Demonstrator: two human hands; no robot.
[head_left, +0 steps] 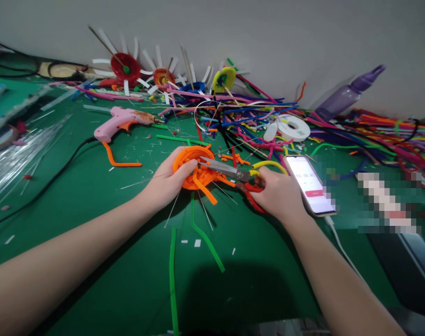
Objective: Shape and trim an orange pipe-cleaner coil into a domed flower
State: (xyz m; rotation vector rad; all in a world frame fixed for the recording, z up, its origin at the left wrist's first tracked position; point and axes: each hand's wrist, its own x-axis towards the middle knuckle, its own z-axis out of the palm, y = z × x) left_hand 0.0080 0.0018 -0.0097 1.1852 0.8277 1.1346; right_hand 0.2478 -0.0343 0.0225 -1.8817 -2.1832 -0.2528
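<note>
My left hand (173, 175) is closed on the left side of a round orange pipe cleaner coil (205, 179), its thumb lying over the top. Thin wire-like spokes stick out around the coil, and a loose orange end hangs toward me. In my right hand (277, 191) is a pair of scissors (229, 169) with one yellow and one red handle. The blades reach over the coil beside my left thumb; whether they touch a strand I cannot tell. Green pipe cleaner strips (207, 247) lie just below the coil.
A pink glue gun (123, 122) lies at left with its cord. Behind are discs with white strips, such as a red one (125, 67), and heaped pipe cleaners (254, 112). A white tape roll (294, 128), purple bottle (348, 95) and lit phone (310, 184) are right.
</note>
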